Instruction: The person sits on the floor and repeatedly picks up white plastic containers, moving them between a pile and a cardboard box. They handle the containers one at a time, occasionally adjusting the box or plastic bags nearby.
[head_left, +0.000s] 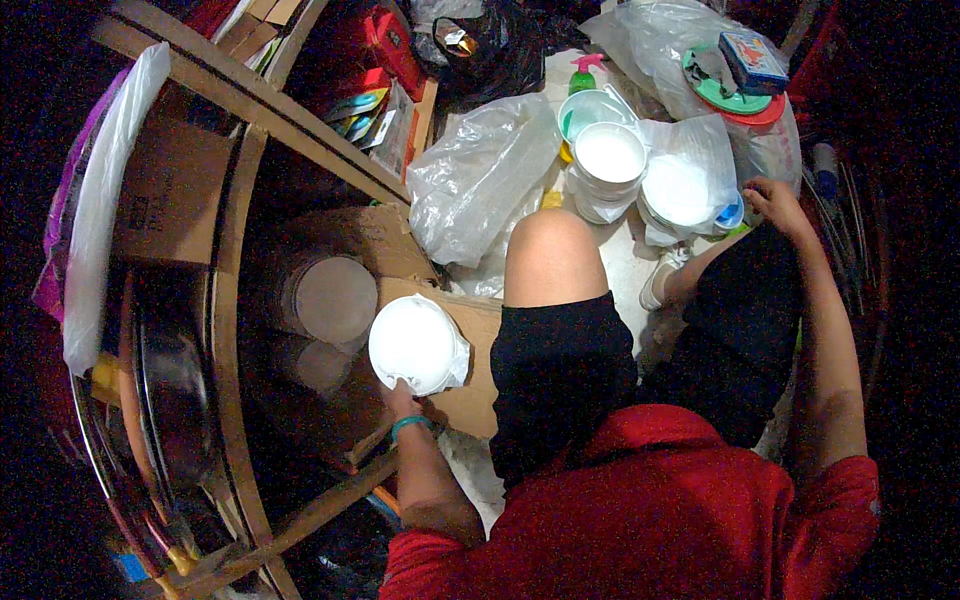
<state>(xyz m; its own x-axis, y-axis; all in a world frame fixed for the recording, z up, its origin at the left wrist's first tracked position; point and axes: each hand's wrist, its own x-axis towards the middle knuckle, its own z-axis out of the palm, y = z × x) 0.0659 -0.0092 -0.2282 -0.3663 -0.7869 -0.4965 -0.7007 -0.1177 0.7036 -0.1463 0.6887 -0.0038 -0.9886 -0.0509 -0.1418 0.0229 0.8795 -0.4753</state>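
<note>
My left hand (403, 399), with a teal band at the wrist, grips the near rim of a round white plate or lid (413, 345) with thin wrapping at its edge, over the cardboard (476, 337). Left of it, further stacks of round pieces (335, 298) sit in the shadow of the shelf. My right hand (772, 202) hangs with bent fingers beside a wrapped white stack (679, 187) and a small blue item (729, 215); whether it touches them I cannot tell. A taller white stack (610, 154) stands left of that one.
A shelf frame (247, 187) rises on the left. Crumpled clear plastic (480, 172) lies ahead of my knee. Beyond are a green spray bottle with a pink head (583, 75), a black bag (495, 52), and green and red lids (726, 94) under a dark box (754, 62).
</note>
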